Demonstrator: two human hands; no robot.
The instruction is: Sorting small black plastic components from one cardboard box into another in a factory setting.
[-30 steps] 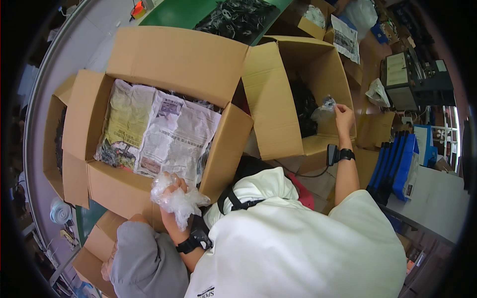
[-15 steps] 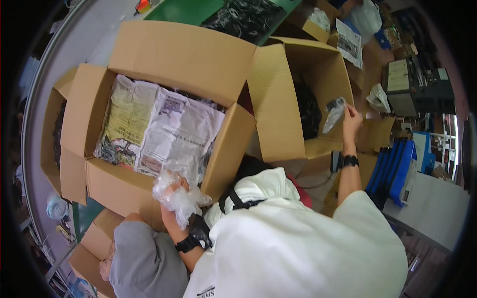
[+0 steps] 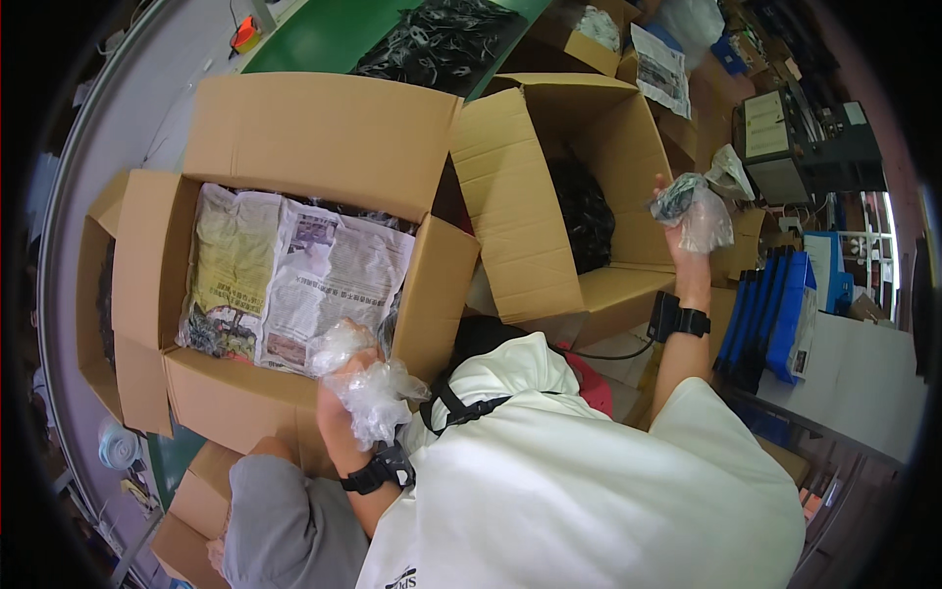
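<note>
My left hand (image 3: 355, 361) is wrapped in crumpled clear plastic bags (image 3: 383, 401) at the near edge of an open cardboard box (image 3: 319, 133). Its fingers are mostly hidden by the film. Printed newspaper sheets (image 3: 329, 265) lie over the contents of that box, with dark material showing at the edges. On the right, my raised right hand (image 3: 677, 238) has a clear plastic bag (image 3: 708, 224) draped over it, its upper part greyish. A fingertip or two shows above the bag; the grip is partly covered. Beside this hand stands a second open box (image 3: 510, 211) containing black items (image 3: 581, 216).
Black pieces (image 3: 442, 41) lie heaped on a green table (image 3: 319, 37) at the back. A co-worker's grey sleeve (image 3: 285, 525) is at lower left near another box (image 3: 201, 491). Blue file holders (image 3: 780, 314) and a grey-white surface (image 3: 859, 383) are at right.
The bag has swung from hanging below my right fingertips to lying over the hand and wrist. My left hand stays at the box edge with the film. The whole view has shifted slightly.
</note>
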